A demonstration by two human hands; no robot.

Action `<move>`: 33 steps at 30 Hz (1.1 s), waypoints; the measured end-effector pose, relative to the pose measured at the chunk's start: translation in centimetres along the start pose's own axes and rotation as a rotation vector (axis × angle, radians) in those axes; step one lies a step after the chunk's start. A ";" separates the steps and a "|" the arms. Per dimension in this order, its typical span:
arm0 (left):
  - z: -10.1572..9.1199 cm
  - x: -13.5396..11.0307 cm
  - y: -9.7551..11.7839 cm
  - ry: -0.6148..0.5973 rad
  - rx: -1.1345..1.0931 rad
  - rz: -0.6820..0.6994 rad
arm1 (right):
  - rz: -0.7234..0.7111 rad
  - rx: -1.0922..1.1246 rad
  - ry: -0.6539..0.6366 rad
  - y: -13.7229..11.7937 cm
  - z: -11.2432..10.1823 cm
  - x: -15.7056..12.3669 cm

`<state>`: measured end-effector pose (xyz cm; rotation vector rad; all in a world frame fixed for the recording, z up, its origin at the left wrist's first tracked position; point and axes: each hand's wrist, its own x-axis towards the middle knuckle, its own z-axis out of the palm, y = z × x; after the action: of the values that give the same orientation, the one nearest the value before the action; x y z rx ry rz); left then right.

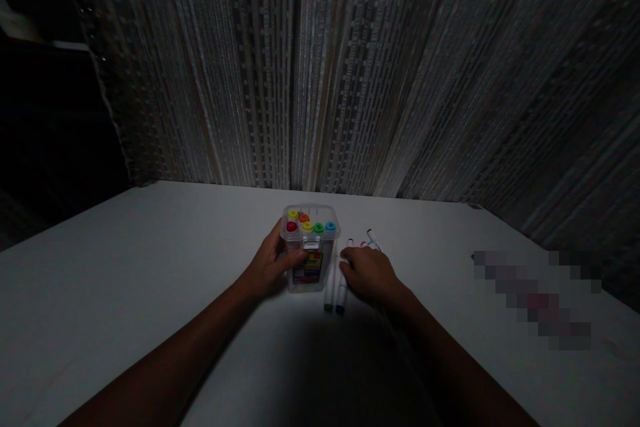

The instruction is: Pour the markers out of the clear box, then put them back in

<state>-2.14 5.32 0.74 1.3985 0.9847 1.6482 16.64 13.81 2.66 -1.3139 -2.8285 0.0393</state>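
Plastic marker box (311, 243), loose markers (342, 293), curtain (350, 67) behind

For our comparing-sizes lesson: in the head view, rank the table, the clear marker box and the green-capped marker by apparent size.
1. table
2. clear marker box
3. green-capped marker; the blue-capped marker beside it looks equal.

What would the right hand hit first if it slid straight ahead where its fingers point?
Most likely the loose markers lying just beyond the right hand; farther on hangs the curtain. Depth is hard to judge in this dim view.
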 end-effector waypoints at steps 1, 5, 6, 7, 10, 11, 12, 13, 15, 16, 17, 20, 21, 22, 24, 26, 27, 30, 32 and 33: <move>0.0 0.0 0.0 0.000 -0.001 -0.001 | -0.007 0.006 -0.003 0.0 0.0 0.0; 0.2 0.0 0.2 0.018 -0.009 -0.009 | -0.024 0.010 -0.012 0.0 0.0 0.0; 0.2 0.0 0.2 0.022 -0.013 -0.008 | -0.025 0.008 -0.009 0.0 0.0 0.0; 0.3 0.0 0.3 0.024 -0.016 -0.006 | -0.025 0.005 -0.005 0.0 0.0 0.0; 0.2 0.0 0.2 0.015 -0.012 -0.009 | -0.028 -0.003 0.004 0.0 0.0 0.1; 0.2 0.0 0.2 0.011 -0.007 -0.012 | -0.028 -0.006 0.003 0.0 0.0 0.1; 0.1 0.0 0.2 0.008 -0.001 -0.015 | -0.028 -0.008 0.003 0.0 0.0 0.1; 0.1 0.0 0.2 0.005 0.005 -0.017 | -0.026 -0.009 0.008 0.1 0.0 0.0; 0.0 -0.1 0.2 0.005 0.008 -0.016 | -0.026 -0.007 0.015 0.1 0.0 0.0; 0.0 0.0 0.2 0.007 0.006 -0.015 | -0.027 -0.005 0.017 0.0 0.0 0.0; 0.0 0.0 0.2 0.009 0.002 -0.013 | -0.027 -0.004 0.019 0.0 0.0 0.0; 0.1 0.0 0.2 0.016 -0.004 -0.013 | -0.026 0.000 0.014 0.0 0.0 0.0; 0.1 0.0 0.1 0.017 -0.004 -0.015 | -0.023 0.001 0.013 0.0 0.0 0.0; 0.1 0.1 0.2 0.016 -0.007 -0.015 | -0.024 0.002 0.013 0.0 -0.1 -0.1; 0.1 0.1 0.2 0.017 -0.014 -0.018 | -0.029 0.002 0.017 0.0 -0.1 -0.1; 0.2 0.1 0.3 0.019 -0.016 -0.018 | -0.032 -0.001 0.022 0.0 -0.1 -0.1; 0.2 0.1 0.4 0.020 -0.014 -0.016 | -0.030 -0.003 0.019 0.0 -0.1 -0.1; 0.3 0.1 0.4 0.014 -0.014 -0.004 | -0.021 -0.006 0.008 0.0 -0.1 -0.1; 0.2 0.1 0.3 0.008 -0.019 0.000 | -0.023 -0.004 0.006 -0.1 -0.1 -0.1; 0.2 0.1 0.3 0.006 -0.021 0.000 | -0.022 -0.001 0.008 -0.1 -0.1 -0.1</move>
<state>-1.94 5.28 1.03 1.3809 0.9685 1.6595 16.64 13.72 2.74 -1.2797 -2.8360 0.0328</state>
